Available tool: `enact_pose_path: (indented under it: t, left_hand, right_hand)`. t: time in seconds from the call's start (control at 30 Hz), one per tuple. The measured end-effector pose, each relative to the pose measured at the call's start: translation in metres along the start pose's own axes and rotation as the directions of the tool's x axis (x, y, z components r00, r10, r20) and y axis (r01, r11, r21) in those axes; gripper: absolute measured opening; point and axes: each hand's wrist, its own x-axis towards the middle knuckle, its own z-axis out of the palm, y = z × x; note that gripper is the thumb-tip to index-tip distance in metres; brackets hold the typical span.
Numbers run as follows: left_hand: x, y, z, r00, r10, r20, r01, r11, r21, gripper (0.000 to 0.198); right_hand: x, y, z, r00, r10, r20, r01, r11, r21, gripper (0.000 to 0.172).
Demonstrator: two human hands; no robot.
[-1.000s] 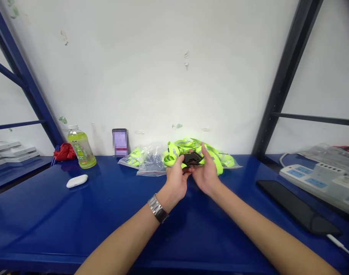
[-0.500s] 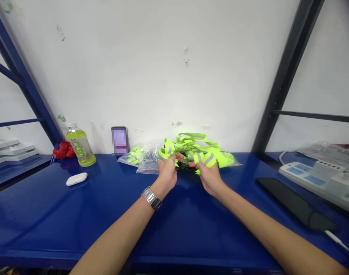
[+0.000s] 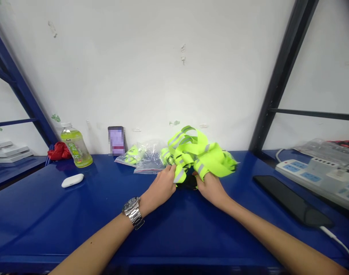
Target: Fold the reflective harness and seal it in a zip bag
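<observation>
Our left hand (image 3: 160, 187) and right hand (image 3: 210, 190) pinch a tangled neon-yellow reflective vest (image 3: 201, 154), both grips pressed closed; its loose straps (image 3: 181, 143) could snag.

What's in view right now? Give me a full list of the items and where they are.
reflective vest: one, neon yellow with grey stripes, bunched in both hands
black piece: one, black, beneath the vest between the hands
zip bag: one, clear, yellow contents, left of the vest
bottle: one, yellow-green, far left
phone: one, dark, upright against the wall, screen blurred
earbud case: one, white, before the bottle
cloth: one, red, beside the bottle
power strip: one, white and blue, far right
black pad: one, black, right of the hands
shelf: one, blue, under everything
left hand: on the vest
watch: one, silver, left wrist
right hand: on the vest
</observation>
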Motion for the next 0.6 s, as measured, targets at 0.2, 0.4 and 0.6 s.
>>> enact_pose_path:
  t: [0.2, 0.4, 0.6]
  left_hand:
    - [-0.002, 0.005, 0.004, 0.966, 0.133, 0.220, -0.201, 0.923, 0.327, 0.042]
    - [0.002, 0.008, 0.005, 0.938, 0.173, 0.301, -0.267, 0.913, 0.307, 0.033]
    - [0.004, 0.006, 0.004, 0.939, 0.176, 0.294, -0.261, 0.923, 0.281, 0.029]
  right_hand:
    - [-0.009, -0.010, 0.006, 0.969, 0.006, 0.248, 0.084, 0.932, -0.351, 0.028]
    - [-0.003, -0.030, -0.007, 0.914, 0.108, 0.392, 0.150, 0.806, -0.573, 0.034]
    - [0.003, -0.034, -0.016, 0.889, -0.020, 0.458, 0.276, 0.821, -0.500, 0.023]
